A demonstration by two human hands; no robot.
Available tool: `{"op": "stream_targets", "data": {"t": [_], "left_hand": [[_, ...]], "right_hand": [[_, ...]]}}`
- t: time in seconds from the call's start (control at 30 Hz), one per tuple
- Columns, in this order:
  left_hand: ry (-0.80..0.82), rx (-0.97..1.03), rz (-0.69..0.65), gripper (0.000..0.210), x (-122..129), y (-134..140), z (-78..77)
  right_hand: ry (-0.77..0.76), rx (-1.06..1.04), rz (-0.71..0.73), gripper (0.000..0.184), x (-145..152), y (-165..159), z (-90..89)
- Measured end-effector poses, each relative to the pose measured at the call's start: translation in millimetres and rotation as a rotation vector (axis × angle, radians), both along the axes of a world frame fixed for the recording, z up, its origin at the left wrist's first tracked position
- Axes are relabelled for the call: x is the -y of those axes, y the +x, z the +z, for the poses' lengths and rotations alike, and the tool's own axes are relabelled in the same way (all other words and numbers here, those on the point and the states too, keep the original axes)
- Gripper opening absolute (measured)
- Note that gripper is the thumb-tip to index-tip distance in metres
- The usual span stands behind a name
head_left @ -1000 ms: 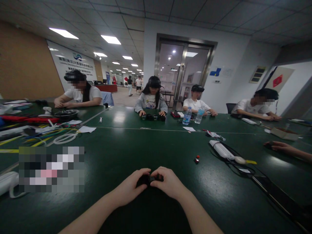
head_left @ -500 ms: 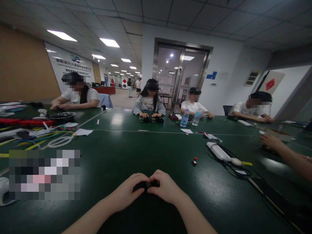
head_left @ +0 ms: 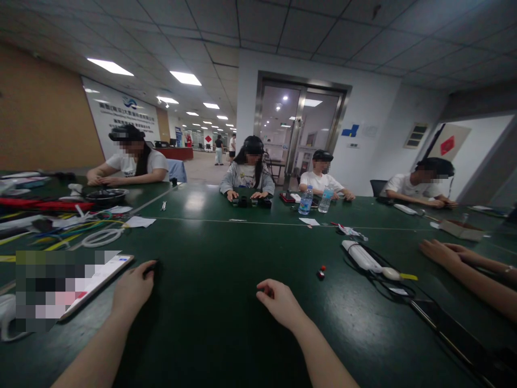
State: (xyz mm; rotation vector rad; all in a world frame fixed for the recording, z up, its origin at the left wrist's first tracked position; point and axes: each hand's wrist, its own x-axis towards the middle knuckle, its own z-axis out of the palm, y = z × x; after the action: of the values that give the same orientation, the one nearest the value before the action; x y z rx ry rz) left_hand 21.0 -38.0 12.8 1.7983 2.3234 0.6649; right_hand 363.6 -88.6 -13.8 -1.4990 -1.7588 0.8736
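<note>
My left hand [head_left: 135, 288] is at the left, closed beside the tablet-like device [head_left: 99, 285] with a lit screen, which is partly pixelated. A small black object [head_left: 155, 266] shows at its fingertips; its kind is too dark to make out. Over the middle of the dark green table [head_left: 210, 280] is my right hand [head_left: 279, 304], apart from the left. Its fingers are curled in and the thumb lies near the index finger; whatever they may hold is hidden. A small red and silver item [head_left: 321, 272] lies to the right of that hand.
A white power strip [head_left: 361, 256] with black cable lies at the right, near another person's hands [head_left: 444, 253]. Water bottles [head_left: 306, 200] stand across the table. Cables [head_left: 100, 237] and papers [head_left: 139, 221] clutter the left. Several people sit around the table.
My hands were together around a dark object at the middle. They have separated: the left moved left with a black object, the right slightly right. The neighbour's hands at right came down onto the table.
</note>
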Motion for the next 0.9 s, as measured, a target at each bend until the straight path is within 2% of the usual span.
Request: {"op": "stream_targets", "data": {"t": [0.07,0.27,0.47,0.9], "left_hand": [[-0.032,-0.026,0.092,0.046,0,-7,-1.8],[-0.064,-0.095,0.116,0.049,-1,-9,-8.8],[-0.108,-0.082,0.210,0.047,-15,-15,-20.1],[-0.107,-0.055,0.207,0.047,-18,-18,-19.7]], "right_hand": [[0.001,0.021,0.015,0.024,0,0,-0.3],[-0.066,0.044,0.042,0.025,3,-1,4.4],[-0.150,0.083,0.076,0.028,0,-1,5.7],[-0.171,0.104,0.081,0.028,2,-1,9.8]]}}
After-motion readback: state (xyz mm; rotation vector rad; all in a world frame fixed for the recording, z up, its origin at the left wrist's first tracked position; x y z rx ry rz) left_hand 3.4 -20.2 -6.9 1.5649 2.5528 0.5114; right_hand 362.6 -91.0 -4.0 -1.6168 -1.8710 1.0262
